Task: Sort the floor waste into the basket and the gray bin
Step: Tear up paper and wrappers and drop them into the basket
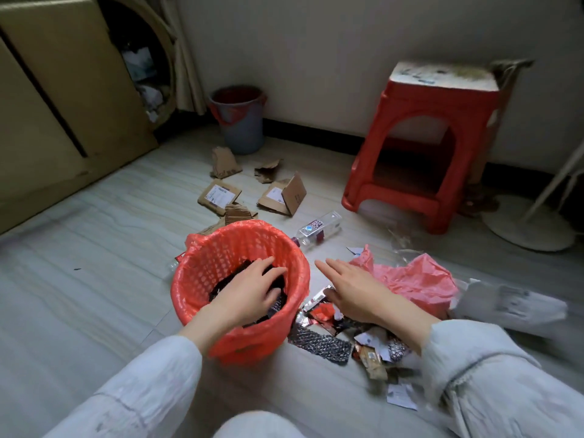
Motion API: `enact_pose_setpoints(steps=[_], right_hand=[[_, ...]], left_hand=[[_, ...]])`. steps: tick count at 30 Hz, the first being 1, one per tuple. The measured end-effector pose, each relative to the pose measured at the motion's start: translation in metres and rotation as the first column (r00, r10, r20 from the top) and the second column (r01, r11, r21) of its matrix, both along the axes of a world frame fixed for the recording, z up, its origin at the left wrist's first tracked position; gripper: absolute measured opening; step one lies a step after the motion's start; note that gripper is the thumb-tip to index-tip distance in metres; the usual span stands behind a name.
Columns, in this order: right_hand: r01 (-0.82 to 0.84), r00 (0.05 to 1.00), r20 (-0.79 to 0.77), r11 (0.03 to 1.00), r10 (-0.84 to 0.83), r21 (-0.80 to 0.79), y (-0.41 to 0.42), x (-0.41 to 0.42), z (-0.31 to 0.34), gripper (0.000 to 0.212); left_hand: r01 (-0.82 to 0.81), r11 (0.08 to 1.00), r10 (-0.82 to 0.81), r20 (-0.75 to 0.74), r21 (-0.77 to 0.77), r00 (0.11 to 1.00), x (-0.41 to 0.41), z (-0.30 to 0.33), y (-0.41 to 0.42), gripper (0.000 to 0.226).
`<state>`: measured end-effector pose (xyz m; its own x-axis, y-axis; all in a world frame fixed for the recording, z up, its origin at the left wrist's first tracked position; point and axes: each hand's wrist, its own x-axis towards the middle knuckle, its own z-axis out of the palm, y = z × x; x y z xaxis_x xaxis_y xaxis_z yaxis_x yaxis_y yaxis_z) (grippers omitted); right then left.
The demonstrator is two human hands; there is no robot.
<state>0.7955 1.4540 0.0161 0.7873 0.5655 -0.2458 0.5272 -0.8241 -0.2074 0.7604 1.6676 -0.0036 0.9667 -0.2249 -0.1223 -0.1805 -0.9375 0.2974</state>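
From the head view, a red mesh basket [221, 263] lined with a red plastic bag stands on the pale floor [94, 248] directly in front of the person. The left hand [249, 289] reaches down inside it, fingers curled over dark wrappers [230, 281] lying at the bottom; whether it actually grips one or only presses on them cannot be told. The right hand [350, 289] hovers just right of the basket, fingers straight and spread, palm down, holding nothing.

Beneath and beside the right hand lies a pile of foil and paper scraps [341, 339], including a flat silver embossed wrapper [319, 343] touching the basket's base. A crumpled red plastic bag [414, 279] lies just right of the hand. A clear plastic bottle [319, 230] with a purple cap lies on its side behind the basket.

Farther back, torn cardboard pieces [252, 188] are scattered on the floor, some with shipping labels. Behind them, against the wall, stands the gray bin [241, 121] with a red liner, upright and well apart from the basket. A red plastic stool [426, 147] stands to the right, near the wall, and a white fan base [524, 229] is beside it. Both arms wear pale long sleeves [142, 384].
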Motion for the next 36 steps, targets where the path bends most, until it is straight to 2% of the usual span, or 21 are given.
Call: enact_pose_setpoints(steps=[6,9,13,16,19,23,25,27,29,31,33,36], right_hand=[[0.22,0.967,-0.136,0.975,-0.215,0.025,-0.072,-0.026,0.033,0.055],[0.292,0.947,-0.144,0.956,-0.288,0.009,-0.103,-0.026,0.038,0.049],[0.316,0.937,-0.149,0.949,-0.314,-0.014,-0.133,-0.012,0.018,0.048],[0.318,0.931,-0.177,0.947,-0.319,-0.035,-0.146,-0.005,-0.017,0.046],[0.321,0.907,-0.253,0.942,-0.336,-0.099,-0.149,0.0,-0.079,0.043],[0.417,0.848,-0.3,0.899,-0.438,-0.133,-0.135,-0.005,-0.158,0.036],[0.481,0.833,-0.232,0.864,-0.503,-0.147,-0.122,-0.006,-0.187,0.047],[0.505,0.815,-0.187,0.831,-0.548,-0.235,-0.107,-0.003,-0.216,0.07],[0.495,0.809,-0.176,0.812,-0.561,-0.309,-0.098,0.0,-0.238,0.072],[0.478,0.838,-0.113,0.818,-0.534,-0.32,-0.098,0.002,-0.25,0.051],[0.468,0.862,-0.055,0.834,-0.503,-0.291,-0.104,0.001,-0.254,0.04],[0.458,0.877,-0.035,0.854,-0.48,-0.247,-0.107,-0.004,-0.254,0.041]], left_hand=[[0.151,0.983,-0.146,0.059,-0.106,0.988,-0.013,0.034,-0.069,0.04],[0.228,0.969,-0.23,-0.004,-0.096,0.973,-0.012,0.024,-0.1,0.039],[0.285,0.953,-0.296,-0.114,-0.104,0.949,0.007,-0.024,-0.125,0.039],[0.286,0.955,-0.297,-0.233,-0.083,0.926,0.016,-0.074,-0.134,0.042],[0.274,0.961,-0.272,-0.355,-0.045,0.895,0.021,-0.138,-0.136,0.049],[0.203,0.975,-0.15,-0.412,0.088,0.899,0.021,-0.202,-0.132,0.061],[0.145,0.98,-0.073,-0.431,0.137,0.899,0.021,-0.22,-0.132,0.066],[0.089,0.983,-0.009,-0.453,0.157,0.891,0.022,-0.236,-0.131,0.07],[0.084,0.972,0.015,-0.415,0.22,0.91,0.02,-0.248,-0.129,0.072],[0.101,0.968,-0.026,-0.306,0.231,0.952,0.018,-0.255,-0.127,0.071],[0.129,0.969,-0.08,-0.224,0.211,0.971,0.015,-0.262,-0.122,0.062],[0.151,0.974,-0.114,-0.208,0.169,0.971,0.012,-0.259,-0.119,0.042]])
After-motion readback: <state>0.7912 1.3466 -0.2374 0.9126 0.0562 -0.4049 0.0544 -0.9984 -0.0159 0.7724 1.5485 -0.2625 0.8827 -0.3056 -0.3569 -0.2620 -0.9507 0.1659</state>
